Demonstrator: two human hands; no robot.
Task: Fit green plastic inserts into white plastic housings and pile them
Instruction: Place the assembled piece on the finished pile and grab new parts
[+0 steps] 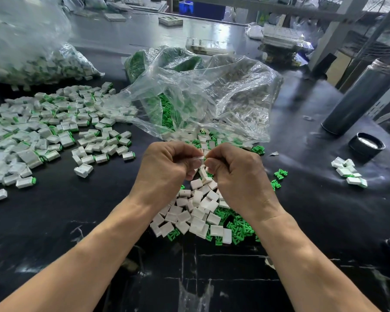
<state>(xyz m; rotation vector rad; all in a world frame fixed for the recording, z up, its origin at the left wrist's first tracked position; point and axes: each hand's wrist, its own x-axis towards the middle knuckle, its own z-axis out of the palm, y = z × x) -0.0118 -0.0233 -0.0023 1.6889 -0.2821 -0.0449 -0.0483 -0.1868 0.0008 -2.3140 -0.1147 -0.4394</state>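
Observation:
My left hand point(167, 163) and my right hand point(236, 172) meet over the middle of the black table, fingers curled. Between their fingertips they pinch a small white housing point(201, 156); whether a green insert is in it is hidden. Below the hands lies a heap of loose white housings point(189, 212) mixed with green inserts point(236, 228). A wide pile of fitted pieces point(43, 129), white with green ends, spreads over the table's left side.
A crumpled clear bag point(203, 93) with green inserts and white housings lies open behind my hands. Another full bag point(32, 59) sits far left. A dark cylinder point(360, 95), a black cap point(366, 145) and a few fitted pieces point(349, 172) stand at the right.

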